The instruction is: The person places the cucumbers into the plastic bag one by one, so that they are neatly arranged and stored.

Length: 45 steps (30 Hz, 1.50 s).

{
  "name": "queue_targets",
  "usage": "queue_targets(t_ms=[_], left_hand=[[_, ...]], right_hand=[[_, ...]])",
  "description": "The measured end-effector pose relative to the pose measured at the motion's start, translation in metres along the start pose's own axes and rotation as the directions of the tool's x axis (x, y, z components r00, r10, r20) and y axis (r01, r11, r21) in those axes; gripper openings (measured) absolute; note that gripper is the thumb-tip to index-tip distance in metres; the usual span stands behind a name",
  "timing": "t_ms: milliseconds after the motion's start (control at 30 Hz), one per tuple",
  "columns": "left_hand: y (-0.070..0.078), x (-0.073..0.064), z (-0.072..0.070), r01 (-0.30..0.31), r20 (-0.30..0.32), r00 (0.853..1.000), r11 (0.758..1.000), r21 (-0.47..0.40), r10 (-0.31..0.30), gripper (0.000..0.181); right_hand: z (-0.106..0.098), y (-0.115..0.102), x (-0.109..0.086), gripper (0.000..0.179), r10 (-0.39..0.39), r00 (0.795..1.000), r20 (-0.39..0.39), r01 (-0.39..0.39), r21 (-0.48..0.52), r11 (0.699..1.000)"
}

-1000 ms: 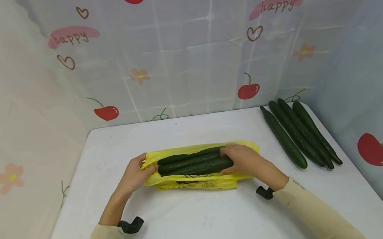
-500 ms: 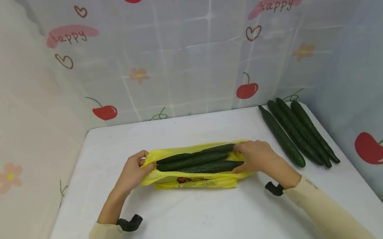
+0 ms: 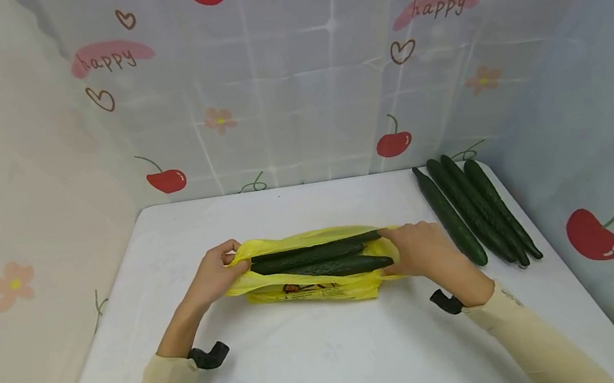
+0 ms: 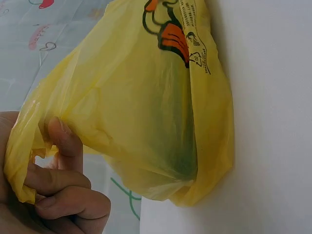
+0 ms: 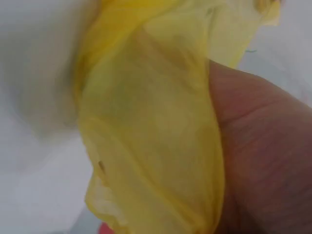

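A yellow plastic bag lies lengthwise on the white table, its mouth spread upward. Several dark green cucumbers lie side by side inside it. At the bag's left end, my left hand grips the rim between thumb and curled fingers; the left wrist view shows this hand holding the gathered plastic. My right hand reaches into the right end, beside the cucumber tips. Thin yellow plastic covers part of that hand in the right wrist view, so its fingertips' hold is hidden.
Several more cucumbers lie in a row at the table's back right corner. A printed curtain hangs behind the white table and along both sides. A black wrist mount sits on the left wrist, another mount on the right.
My right hand has slid right, from over the bagged cucumbers to the bag's right end, exposing more of their tips. The left hand keeps its grip on the bag at the left end.
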<state>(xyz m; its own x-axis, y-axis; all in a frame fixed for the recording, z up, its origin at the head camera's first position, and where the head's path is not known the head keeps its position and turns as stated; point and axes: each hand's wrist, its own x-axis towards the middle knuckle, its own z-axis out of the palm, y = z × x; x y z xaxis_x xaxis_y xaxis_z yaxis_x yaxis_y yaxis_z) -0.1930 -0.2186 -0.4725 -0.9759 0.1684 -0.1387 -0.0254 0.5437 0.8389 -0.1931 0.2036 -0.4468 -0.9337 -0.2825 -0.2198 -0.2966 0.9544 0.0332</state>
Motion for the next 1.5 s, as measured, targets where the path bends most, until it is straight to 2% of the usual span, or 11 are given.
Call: queue_targets(t_ms=[267,467,667,833,1033,1133,1200,1300,1367,1433,1500], left_hand=[[0.006,0.0,-0.003,-0.015,-0.049,0.999,1.0,-0.01,0.014,0.019],[0.011,0.0,-0.006,-0.019,-0.084,0.996,0.999,-0.039,0.016,0.022],[0.006,0.0,-0.002,-0.035,-0.044,0.998,0.999,-0.007,0.034,0.035],[0.006,0.001,0.001,-0.091,-0.089,0.991,0.991,0.099,0.1,0.033],[0.007,0.002,0.0,-0.049,-0.164,0.985,0.997,0.062,0.059,0.036],[0.008,0.002,0.001,-0.045,-0.195,0.979,0.998,0.035,0.05,0.039],[0.008,0.002,0.002,-0.046,-0.211,0.976,0.999,0.017,0.049,0.041],[0.009,0.003,0.005,-0.049,-0.226,0.973,0.999,-0.007,0.046,0.042],[0.009,0.003,0.006,-0.05,-0.229,0.972,0.999,-0.017,0.045,0.043],[0.009,0.004,0.006,-0.049,-0.231,0.972,0.999,-0.018,0.043,0.043],[0.008,0.004,0.007,-0.046,-0.228,0.973,0.999,-0.019,0.041,0.044]], right_hand=[[-0.045,-0.007,-0.02,0.114,-0.009,0.998,-0.06,0.002,-0.105,0.995],[-0.068,-0.011,-0.024,0.117,-0.007,0.998,-0.059,0.001,-0.1,0.995],[-0.063,-0.015,-0.025,0.121,-0.021,0.999,-0.034,0.018,-0.066,0.998],[-0.055,-0.013,-0.031,0.115,-0.061,0.995,-0.083,0.058,-0.044,0.997],[-0.052,-0.007,-0.043,0.091,-0.1,0.974,-0.202,0.108,0.03,0.994],[-0.048,0.001,-0.047,0.074,-0.123,0.922,-0.366,0.157,0.066,0.985],[-0.043,0.008,-0.049,0.062,-0.134,0.853,-0.505,0.205,0.087,0.975],[-0.035,0.023,-0.05,0.047,-0.122,0.722,-0.681,0.268,0.111,0.957],[-0.03,0.034,-0.049,0.039,-0.081,0.663,-0.744,0.276,0.142,0.951],[-0.025,0.045,-0.048,0.034,-0.016,0.642,-0.766,0.252,0.191,0.949],[-0.018,0.058,-0.047,0.031,0.063,0.643,-0.763,0.21,0.255,0.944]])
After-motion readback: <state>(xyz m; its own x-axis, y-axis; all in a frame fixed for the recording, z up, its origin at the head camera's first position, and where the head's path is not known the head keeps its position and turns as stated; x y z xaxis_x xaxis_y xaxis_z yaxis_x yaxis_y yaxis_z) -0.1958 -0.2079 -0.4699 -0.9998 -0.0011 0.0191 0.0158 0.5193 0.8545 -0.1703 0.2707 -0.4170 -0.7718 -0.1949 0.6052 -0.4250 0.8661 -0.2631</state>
